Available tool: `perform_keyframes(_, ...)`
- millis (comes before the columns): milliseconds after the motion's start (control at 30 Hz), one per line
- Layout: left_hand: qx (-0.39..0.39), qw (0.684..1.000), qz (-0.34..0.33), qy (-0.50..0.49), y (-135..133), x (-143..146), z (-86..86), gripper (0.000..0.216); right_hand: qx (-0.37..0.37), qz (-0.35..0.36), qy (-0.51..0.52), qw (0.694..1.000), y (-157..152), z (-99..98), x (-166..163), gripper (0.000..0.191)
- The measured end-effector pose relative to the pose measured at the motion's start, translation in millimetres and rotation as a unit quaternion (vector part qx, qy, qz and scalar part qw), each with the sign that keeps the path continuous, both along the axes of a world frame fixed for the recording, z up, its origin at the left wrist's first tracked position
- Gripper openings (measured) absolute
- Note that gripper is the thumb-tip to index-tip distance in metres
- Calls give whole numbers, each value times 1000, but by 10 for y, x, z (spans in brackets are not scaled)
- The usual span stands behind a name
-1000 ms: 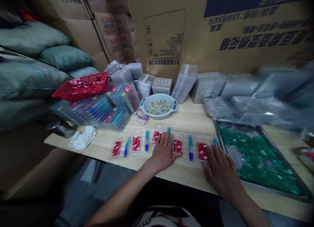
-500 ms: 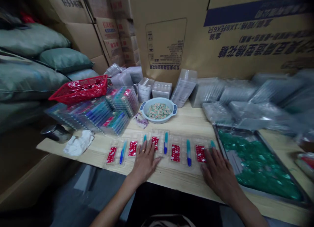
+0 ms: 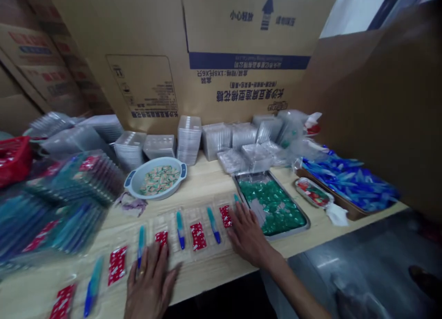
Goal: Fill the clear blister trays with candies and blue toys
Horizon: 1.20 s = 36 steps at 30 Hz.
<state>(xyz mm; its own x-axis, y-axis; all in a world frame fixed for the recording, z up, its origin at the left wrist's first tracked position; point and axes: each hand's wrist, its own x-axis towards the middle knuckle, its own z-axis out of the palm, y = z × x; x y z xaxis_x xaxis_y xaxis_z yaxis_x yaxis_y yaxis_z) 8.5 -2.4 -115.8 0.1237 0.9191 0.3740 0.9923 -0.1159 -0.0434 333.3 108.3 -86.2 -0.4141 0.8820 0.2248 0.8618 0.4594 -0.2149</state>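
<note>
A row of clear plastic trays (image 3: 171, 220) runs along the table, each with a red white-flecked packet (image 3: 198, 236) and a slim pen-shaped stick (image 3: 213, 224), teal at one end and dark blue at the other. My left hand (image 3: 150, 275) lies open, fingers stretched, over the neighbouring edges of two trays, partly covering a red packet (image 3: 161, 238) and a stick (image 3: 141, 240). At the row's right end, my right hand (image 3: 248, 234) is open and flat, its fingertips beside another red packet (image 3: 226, 216) and partly hiding the stick there.
A metal tray (image 3: 304, 224) of green wrapped pieces adjoins my right hand. Behind are a pale blue bowl (image 3: 155, 197) of small packets and stacked clear trays (image 3: 189, 142). Filled packs (image 3: 76, 222) stand left. A carton (image 3: 355, 213) of blue pieces sits right.
The view has swung right, bringing the carton of blue pieces into sight and moving the red basket to the left edge. Both hands keep about the same places on the trays.
</note>
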Motion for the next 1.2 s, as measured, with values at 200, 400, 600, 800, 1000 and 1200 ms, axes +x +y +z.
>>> perform_keyframes(200,24,999,20,-45,-40,156,110,65,-49,59,7,997,-103,109,-63,65)
perform_keyframes(400,133,982,1,-137,-142,33,160,74,-21,25,59,998,-35,184,84,58)
perform_keyframes(600,186,974,-11,-131,-188,114,125,73,20,-185,65,980,219,251,747,51)
perform_keyframes(800,189,975,15,-118,-216,162,100,61,-54,-276,-70,957,518,162,1270,60)
perform_keyframes(1000,189,974,45,-120,-249,193,100,44,-83,-283,-96,951,614,69,1227,60)
perform_keyframes(1200,145,984,38,-97,-254,211,144,36,-58,-261,-101,958,602,24,1208,56)
